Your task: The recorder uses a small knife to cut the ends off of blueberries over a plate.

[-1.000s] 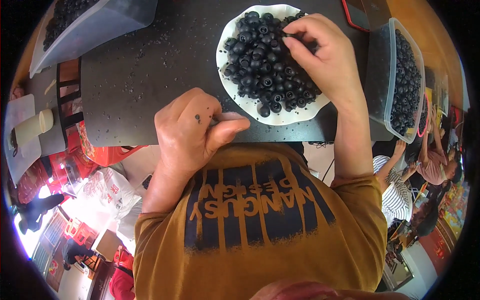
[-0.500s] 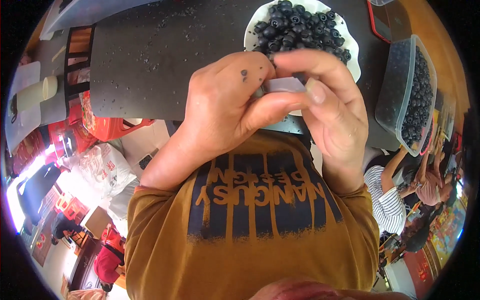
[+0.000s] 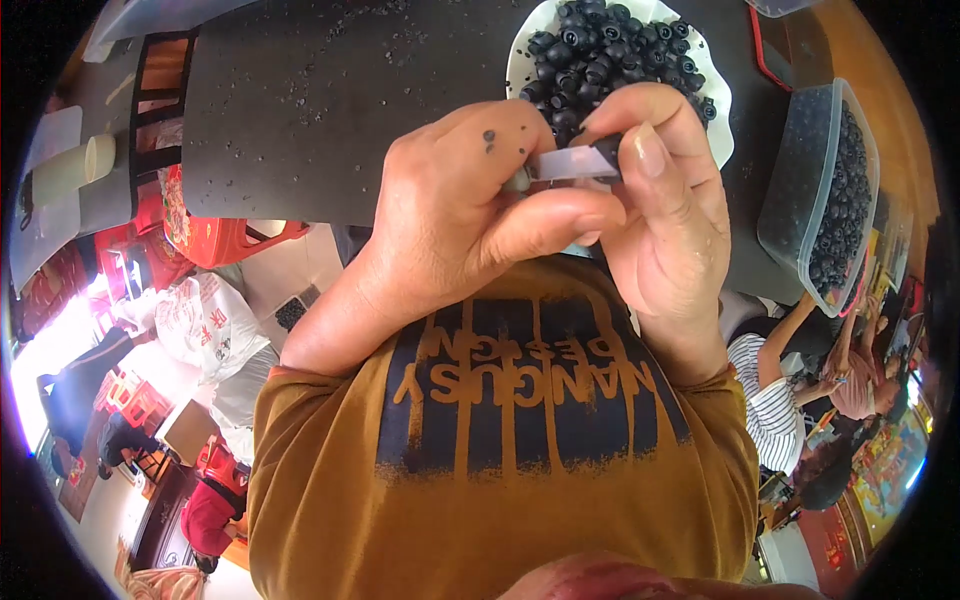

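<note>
Over the worktop (image 3: 280, 130), a blade (image 3: 568, 163) held at a dark piece (image 3: 608, 148)

At the far left of my view I see a pale cup (image 3: 98, 158), then a red stool (image 3: 205, 235). Dark crumbs (image 3: 300, 102) lie scattered across the worktop. Next comes my left grip (image 3: 455, 200), curled closed on the blade's mostly hidden handle, thumb stretched out below the blade, which points right. Its end lies against the dark piece; I cannot tell whether it cuts in. Just beyond, a white wavy-rimmed plate (image 3: 718, 85) carries a heap of similar round pieces. My right grip (image 3: 672, 190) is nearly closed, pinching the dark piece between thumb and fingers. Farther right, a clear tub (image 3: 795, 170) holds many more.
</note>
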A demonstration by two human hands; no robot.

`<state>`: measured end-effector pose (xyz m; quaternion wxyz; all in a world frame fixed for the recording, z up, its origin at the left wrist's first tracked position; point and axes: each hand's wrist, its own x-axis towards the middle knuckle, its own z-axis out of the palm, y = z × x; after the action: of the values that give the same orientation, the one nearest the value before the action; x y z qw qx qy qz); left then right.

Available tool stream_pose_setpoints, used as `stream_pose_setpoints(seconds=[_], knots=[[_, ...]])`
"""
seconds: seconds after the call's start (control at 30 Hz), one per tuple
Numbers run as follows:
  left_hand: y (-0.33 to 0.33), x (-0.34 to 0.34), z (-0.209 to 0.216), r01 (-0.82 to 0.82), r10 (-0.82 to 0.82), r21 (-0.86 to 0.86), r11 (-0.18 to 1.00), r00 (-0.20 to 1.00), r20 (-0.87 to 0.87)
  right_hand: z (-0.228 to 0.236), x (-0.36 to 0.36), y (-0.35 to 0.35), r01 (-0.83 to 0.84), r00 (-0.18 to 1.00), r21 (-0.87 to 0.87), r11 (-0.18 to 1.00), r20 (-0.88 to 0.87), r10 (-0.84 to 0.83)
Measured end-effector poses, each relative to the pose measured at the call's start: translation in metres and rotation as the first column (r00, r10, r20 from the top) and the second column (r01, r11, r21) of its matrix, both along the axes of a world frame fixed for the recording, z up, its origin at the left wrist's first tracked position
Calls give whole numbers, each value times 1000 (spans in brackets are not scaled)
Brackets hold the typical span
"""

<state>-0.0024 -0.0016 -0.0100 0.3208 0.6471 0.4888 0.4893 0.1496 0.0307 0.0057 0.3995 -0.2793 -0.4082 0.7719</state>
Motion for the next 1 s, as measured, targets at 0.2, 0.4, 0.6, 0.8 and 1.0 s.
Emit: stream_pose_setpoints(seconds=[0.2, 0.4, 0.6, 0.8, 1.0], knots=[[0, 3, 0, -49, 58, 72, 996, 991, -122, 0, -7, -4, -26, 990, -151, 988, -144, 4], [4, 0, -3, -3, 62, 271, 963, 976, -208, -12, -10, -9, -82, 974, -175, 981, -222, 42], [5, 1, -8, -19, 92, 304, 953, 969, -228, -13, -10, -11, -38, 977, -186, 982, -214, -3], [5, 4, -12, -39, 114, 323, 946, 969, -217, -12, -12, -14, -6, 969, -232, 973, -242, -52], [5, 5, -13, -54, 150, 338, 940, 953, -264, -13, -12, -16, 16, 969, -210, 978, -239, -67]])
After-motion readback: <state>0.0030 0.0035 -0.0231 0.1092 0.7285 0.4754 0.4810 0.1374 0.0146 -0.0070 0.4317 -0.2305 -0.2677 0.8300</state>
